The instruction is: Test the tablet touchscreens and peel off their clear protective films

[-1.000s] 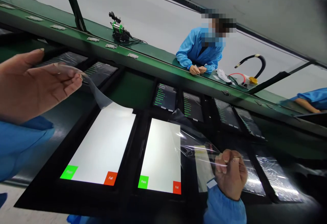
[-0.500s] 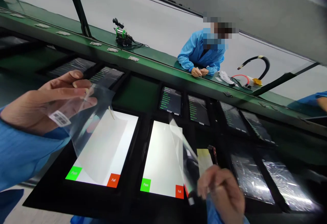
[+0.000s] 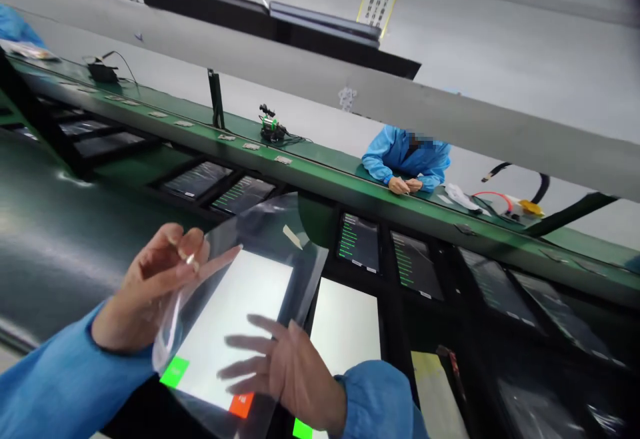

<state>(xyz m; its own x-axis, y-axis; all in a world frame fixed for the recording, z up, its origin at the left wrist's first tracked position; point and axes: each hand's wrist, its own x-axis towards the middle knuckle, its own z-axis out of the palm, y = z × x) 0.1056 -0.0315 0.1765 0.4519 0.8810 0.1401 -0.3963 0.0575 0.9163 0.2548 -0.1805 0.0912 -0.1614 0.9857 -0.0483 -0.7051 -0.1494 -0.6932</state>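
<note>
Film [image 3: 250, 252], clear and curled, is pinched at its upper edge by the left hand [image 3: 150, 292] above a lit white screen [image 3: 235, 325]. The right hand [image 3: 285, 372] is spread open-fingered against the film's lower part, nothing being gripped.

A clear plastic film [image 3: 250, 279], curled and glossy, hangs tilted above the lit white tablet screen [image 3: 235, 319].

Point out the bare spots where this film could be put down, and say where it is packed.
Bare: the dark green surface left of the left hand, and the green gap between the dark screens. Packed: the lit screens under the film and right hand, and the screen row toward the right.
</note>
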